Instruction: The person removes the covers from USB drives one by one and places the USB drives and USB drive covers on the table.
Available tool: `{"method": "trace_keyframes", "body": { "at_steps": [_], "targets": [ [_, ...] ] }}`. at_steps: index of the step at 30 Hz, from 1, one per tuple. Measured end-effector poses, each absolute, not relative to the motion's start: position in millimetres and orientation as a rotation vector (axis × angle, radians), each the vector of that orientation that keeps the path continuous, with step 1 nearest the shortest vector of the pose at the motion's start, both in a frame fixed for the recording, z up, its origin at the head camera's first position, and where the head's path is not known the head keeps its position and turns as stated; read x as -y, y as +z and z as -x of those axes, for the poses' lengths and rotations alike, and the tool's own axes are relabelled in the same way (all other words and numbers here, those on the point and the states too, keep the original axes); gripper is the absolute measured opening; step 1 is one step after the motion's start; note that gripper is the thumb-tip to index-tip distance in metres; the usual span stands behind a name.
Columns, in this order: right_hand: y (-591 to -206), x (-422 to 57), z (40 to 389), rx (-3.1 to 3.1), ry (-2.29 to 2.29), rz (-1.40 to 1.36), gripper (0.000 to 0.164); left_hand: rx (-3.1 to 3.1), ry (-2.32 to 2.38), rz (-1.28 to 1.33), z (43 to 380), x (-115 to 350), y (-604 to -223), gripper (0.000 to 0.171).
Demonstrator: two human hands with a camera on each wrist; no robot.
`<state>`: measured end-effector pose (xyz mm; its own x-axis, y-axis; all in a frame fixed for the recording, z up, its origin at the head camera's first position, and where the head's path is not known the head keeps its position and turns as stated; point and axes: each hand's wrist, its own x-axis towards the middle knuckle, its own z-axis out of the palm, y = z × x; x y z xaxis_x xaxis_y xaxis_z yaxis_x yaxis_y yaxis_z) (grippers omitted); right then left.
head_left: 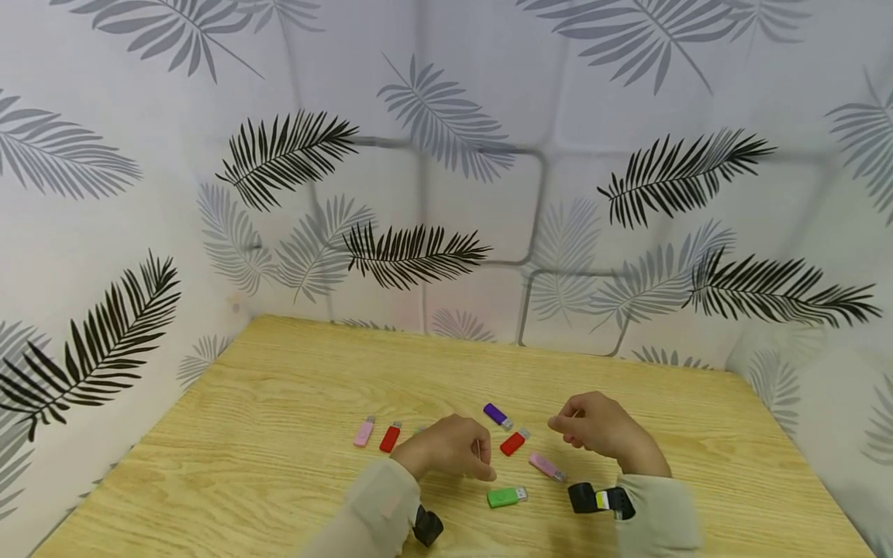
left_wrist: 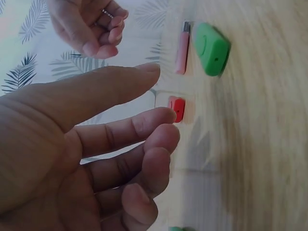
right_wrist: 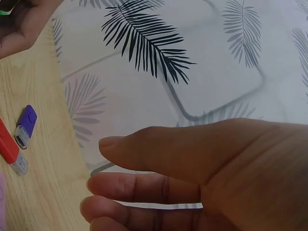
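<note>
My left hand hovers over the table with fingers loosely bent and nothing between thumb and fingertips. Just in front of its thumb lies a green USB flash drive, its metal plug toward the right. My right hand, likewise holding nothing, hangs in the air to the right of a purple flash drive and a red flash drive. Below that hand a pink flash drive lies slanted. In the left wrist view, thumb and forefinger stand apart, the green drive beyond them.
Left of the left hand, a second pink flash drive and a second red one lie side by side. Another metal plug peeks out behind the left wrist. A leaf-patterned curtain borders the wooden table.
</note>
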<state>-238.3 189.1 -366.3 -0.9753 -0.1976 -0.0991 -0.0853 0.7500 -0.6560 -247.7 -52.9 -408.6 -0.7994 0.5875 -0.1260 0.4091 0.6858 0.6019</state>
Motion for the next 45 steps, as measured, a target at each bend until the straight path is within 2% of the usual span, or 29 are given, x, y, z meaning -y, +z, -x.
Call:
{"method": "trace_keyframes", "body": {
  "at_steps": [12,26,37,45],
  "targets": [
    [-363,-177,235,-2.775,-1.031,0.243,0.018,-2.530,0.756,-0.821,240,40,-414,0.019],
    [-362,-175,236,-2.781,-0.991,0.268,0.018,-2.604,0.670,-0.774,236,34,-420,0.030],
    [-361,-175,235,-2.778,-0.984,0.255,0.017,-2.578,0.659,-0.763,238,32,-421,0.027],
    [-362,-176,235,-2.773,-0.992,0.262,0.019,-2.407,0.887,-0.789,247,42,-426,0.020]
  ]
}}
